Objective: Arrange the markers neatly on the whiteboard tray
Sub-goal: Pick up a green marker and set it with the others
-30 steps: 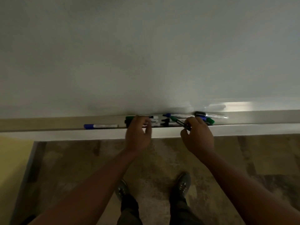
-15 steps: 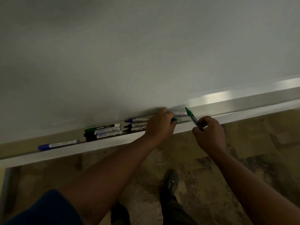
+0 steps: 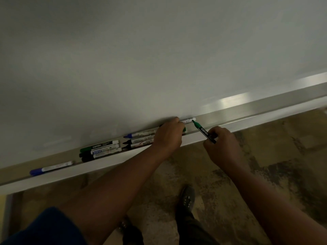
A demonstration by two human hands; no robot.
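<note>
Item: green marker (image 3: 205,132), pinched in my right hand (image 3: 221,147), over the whiteboard tray (image 3: 221,115).

My left hand (image 3: 168,135) is closed over markers at 12 o'clock. Risk: the angled green cap knocks the white marker (image 3: 190,120) askew. Grouped markers (image 3: 100,151) lie parallel at 9 o'clock; blue marker (image 3: 51,168) apart.
</note>
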